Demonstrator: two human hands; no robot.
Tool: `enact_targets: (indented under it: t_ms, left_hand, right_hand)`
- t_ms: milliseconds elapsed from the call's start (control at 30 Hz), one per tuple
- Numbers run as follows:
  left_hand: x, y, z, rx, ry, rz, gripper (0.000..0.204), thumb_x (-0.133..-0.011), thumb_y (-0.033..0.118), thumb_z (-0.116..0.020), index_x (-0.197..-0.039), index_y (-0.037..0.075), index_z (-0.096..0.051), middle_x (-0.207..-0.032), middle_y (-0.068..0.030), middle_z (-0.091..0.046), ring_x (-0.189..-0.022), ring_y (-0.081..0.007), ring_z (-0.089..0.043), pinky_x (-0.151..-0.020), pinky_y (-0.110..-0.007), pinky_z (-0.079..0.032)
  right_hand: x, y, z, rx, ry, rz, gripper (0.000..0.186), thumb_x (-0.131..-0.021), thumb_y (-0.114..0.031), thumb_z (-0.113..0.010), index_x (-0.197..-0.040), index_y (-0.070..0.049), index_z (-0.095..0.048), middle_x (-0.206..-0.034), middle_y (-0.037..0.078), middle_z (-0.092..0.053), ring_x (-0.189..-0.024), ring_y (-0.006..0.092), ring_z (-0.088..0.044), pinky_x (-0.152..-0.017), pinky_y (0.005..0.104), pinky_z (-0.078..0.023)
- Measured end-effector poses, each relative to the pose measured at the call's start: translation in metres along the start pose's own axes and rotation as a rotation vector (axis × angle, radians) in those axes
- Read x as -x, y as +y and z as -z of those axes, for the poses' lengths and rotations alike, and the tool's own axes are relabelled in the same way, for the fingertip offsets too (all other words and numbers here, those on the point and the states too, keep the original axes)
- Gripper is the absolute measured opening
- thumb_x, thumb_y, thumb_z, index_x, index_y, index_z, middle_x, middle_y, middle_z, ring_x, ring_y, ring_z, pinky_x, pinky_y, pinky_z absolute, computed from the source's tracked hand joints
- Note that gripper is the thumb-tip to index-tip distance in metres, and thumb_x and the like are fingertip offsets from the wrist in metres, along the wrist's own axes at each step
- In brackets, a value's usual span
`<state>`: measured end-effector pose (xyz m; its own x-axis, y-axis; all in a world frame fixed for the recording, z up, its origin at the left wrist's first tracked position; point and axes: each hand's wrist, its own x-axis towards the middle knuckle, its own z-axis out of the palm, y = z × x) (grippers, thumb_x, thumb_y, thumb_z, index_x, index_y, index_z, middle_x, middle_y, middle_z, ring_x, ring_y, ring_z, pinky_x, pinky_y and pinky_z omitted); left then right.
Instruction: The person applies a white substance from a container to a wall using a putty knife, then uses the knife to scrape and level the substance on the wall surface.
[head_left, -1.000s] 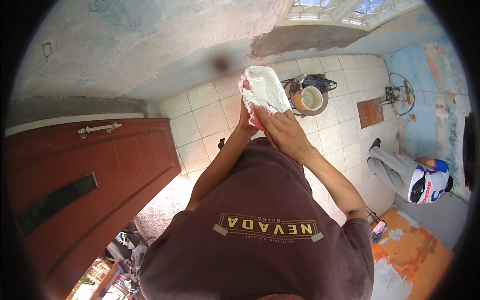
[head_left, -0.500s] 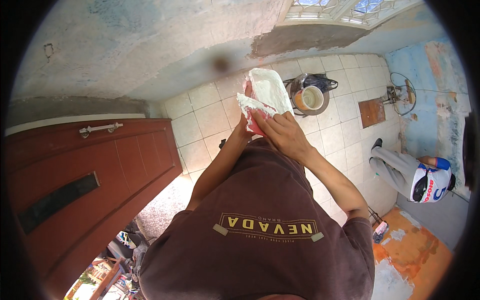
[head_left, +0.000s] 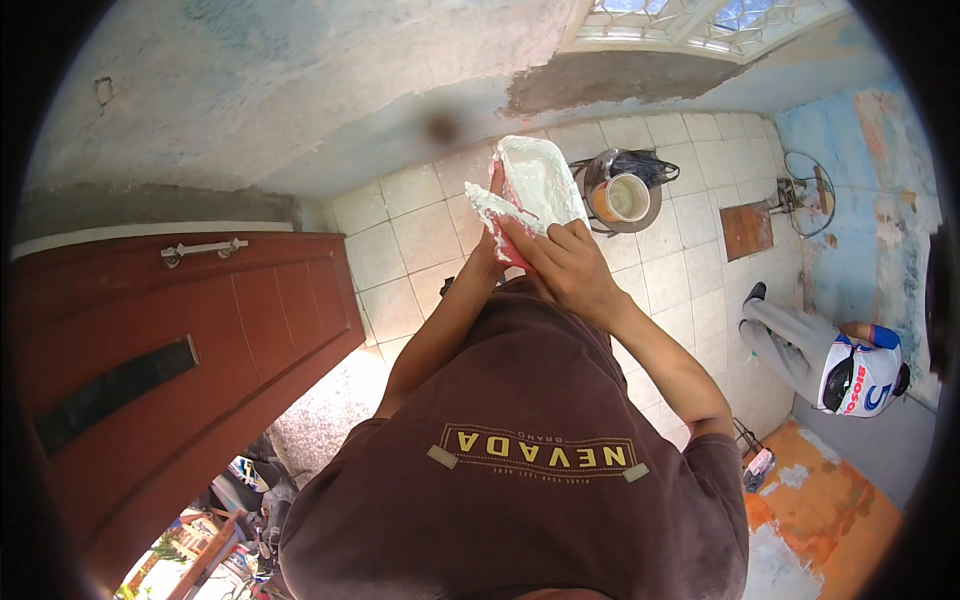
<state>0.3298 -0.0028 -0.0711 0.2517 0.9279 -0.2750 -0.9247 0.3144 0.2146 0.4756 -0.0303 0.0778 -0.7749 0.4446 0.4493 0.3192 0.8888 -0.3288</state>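
Observation:
In front of my chest, my left hand (head_left: 487, 252) grips a white plastic tub (head_left: 578, 190) coated inside with white paste. The left thumb lies along the tub's near-left edge, and the remaining fingers are mostly hidden. My right hand (head_left: 573, 268) is closed on a red putty spreader (head_left: 508, 250), its fingers pressing the flat blade. White paste (head_left: 492, 203) is heaped along the spreader's far-left edge, over the tub's near side.
Beyond the tub, a paint bucket (head_left: 621, 198) stands on a round stool (head_left: 650, 215) beside a black plastic bag (head_left: 645, 167). A reddish-brown door (head_left: 270, 310) is on the left. A patchy wall (head_left: 380, 90) runs ahead. Another person (head_left: 850, 370) is at far right.
The spreader has shifted slightly left, and its paste now forms a narrower strip. More of the tub's inside shows. Both hands keep their grip.

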Motion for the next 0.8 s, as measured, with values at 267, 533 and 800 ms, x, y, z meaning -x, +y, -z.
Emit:
enact_targets:
  t_ms: [267, 533, 800]
  left_hand:
    - [0.017, 0.009, -0.014, -0.007, -0.014, 0.020, 0.093, -0.101, 0.083, -0.031, -0.162, 0.014, -0.042, -0.154, -0.0158, -0.056, -0.134, -0.0345, -0.062, -0.115, -0.056, -0.050]
    - [0.016, 0.015, -0.020, 0.008, 0.048, -0.004, 0.092, -0.101, 0.082, -0.030, -0.158, 0.012, -0.047, -0.147, -0.0164, -0.062, -0.129, -0.0353, -0.066, -0.110, -0.055, -0.055]
    - [0.014, 0.012, -0.016, -0.095, 0.114, 0.011, 0.090, -0.102, 0.082, -0.032, -0.149, 0.009, -0.055, -0.137, -0.0184, -0.068, -0.120, -0.0335, -0.070, -0.103, -0.052, -0.060]
  right_hand:
    - [-0.004, 0.027, 0.008, -0.143, 0.402, -0.321, 0.011, -0.103, -0.005, -0.065, -0.108, 0.003, -0.070, -0.078, 0.010, -0.061, -0.066, 0.0221, -0.056, -0.063, 0.0375, -0.044]
    - [-0.006, 0.006, 0.018, -0.365, 0.402, -0.614, 0.012, -0.104, -0.007, -0.065, -0.106, 0.003, -0.069, -0.077, 0.017, -0.067, -0.061, 0.0318, -0.061, -0.060, 0.0398, -0.047]
    - [0.000, -0.005, -0.002, -0.360, 0.377, -0.541, 0.012, -0.102, -0.006, -0.067, -0.108, 0.004, -0.071, -0.085, 0.020, -0.070, -0.069, 0.0347, -0.065, -0.065, 0.0431, -0.050]
